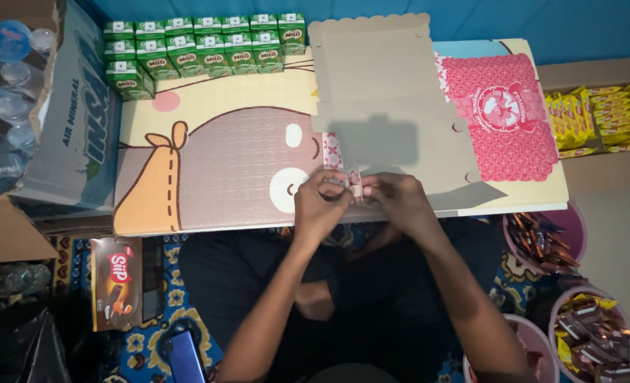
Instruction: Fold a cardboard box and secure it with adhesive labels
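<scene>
Head view, everything placed from the flat cardboard box blank (393, 106) lying unfolded on the worktop (208, 163).

Left hand (322, 202) at the blank's near edge, grip closed on a folded flap (350, 181) with a red-and-white pattern. Right hand (400, 202) just beside it, fingers pinched on the same flap, both hands touching over the fold.

Right of the blank, touching it, a red printed panel (503, 117) facing up. Left of the blank at the far edge, a double row of small green drink cartons (201, 50). Further left, off the worktop, a box of water cups (17, 92). Right of the blank, yellow snack packets (598, 117). Nearer than the blank, on the right, pink tubs of brown wrapped snacks (542, 241).
</scene>
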